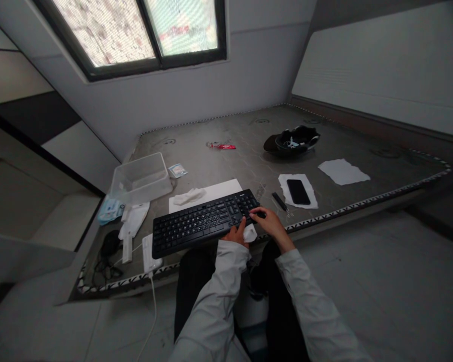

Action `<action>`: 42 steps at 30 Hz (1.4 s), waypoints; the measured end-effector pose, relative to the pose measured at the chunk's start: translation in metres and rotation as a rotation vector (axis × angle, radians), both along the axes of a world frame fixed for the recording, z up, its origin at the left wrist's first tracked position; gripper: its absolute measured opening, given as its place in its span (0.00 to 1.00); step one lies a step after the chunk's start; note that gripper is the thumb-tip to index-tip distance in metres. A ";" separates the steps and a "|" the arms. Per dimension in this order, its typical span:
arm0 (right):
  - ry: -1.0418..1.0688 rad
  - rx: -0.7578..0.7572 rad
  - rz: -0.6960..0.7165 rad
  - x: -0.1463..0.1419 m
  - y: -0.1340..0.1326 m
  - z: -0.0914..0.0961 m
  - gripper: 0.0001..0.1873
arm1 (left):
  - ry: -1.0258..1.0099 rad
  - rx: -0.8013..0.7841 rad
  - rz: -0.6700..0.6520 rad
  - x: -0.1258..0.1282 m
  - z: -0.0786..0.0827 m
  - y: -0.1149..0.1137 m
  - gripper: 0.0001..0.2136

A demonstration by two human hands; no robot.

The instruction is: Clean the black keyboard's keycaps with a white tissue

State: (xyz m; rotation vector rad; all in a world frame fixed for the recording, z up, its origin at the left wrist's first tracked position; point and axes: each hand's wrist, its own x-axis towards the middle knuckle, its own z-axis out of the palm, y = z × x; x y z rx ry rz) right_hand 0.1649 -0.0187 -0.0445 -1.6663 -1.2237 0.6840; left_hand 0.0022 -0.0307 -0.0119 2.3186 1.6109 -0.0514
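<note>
A black keyboard (204,221) lies slantwise over the front edge of the mattress, keys facing up. At its near edge, toward the right end, my left hand (236,236) is closed on it, with fingertips over the top. My right hand (271,222) bends over the keyboard's right end; its thumb and fingertips come together above the keys, and whatever they pinch is too small to make out. A crumpled white tissue (249,233) sits between my hands. Beneath the keyboard's far side is a white sheet (222,190) with another crumpled tissue (189,196) on it.
Right of the keyboard are a dark slim tool (279,201) with small bits and a phone (298,192) on torn paper. A cap (292,141) lies farther back, near a red packet (222,146). Leftward stand a clear plastic box (141,178) and a white power strip (149,256).
</note>
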 end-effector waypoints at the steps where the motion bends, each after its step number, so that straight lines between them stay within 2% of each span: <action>1: -0.012 -0.001 -0.007 0.000 0.000 0.000 0.11 | -0.002 0.009 0.002 0.000 0.000 0.000 0.37; 6: -0.109 -0.001 -0.070 -0.004 -0.001 0.001 0.13 | 0.001 0.050 0.020 0.002 -0.001 -0.002 0.36; 13: -0.223 0.032 -0.124 -0.007 0.000 0.003 0.10 | 0.012 0.044 0.016 0.002 -0.001 -0.002 0.40; 18: -0.232 0.011 -0.142 -0.009 0.002 0.003 0.11 | 0.020 0.026 0.008 0.002 -0.001 -0.001 0.37; 35: -0.196 0.078 -0.194 -0.014 -0.001 -0.001 0.10 | 0.068 -0.077 0.008 0.010 0.007 0.001 0.41; 42: -0.219 0.068 -0.182 -0.017 -0.004 0.001 0.08 | 0.057 -0.126 0.009 0.016 0.003 0.002 0.41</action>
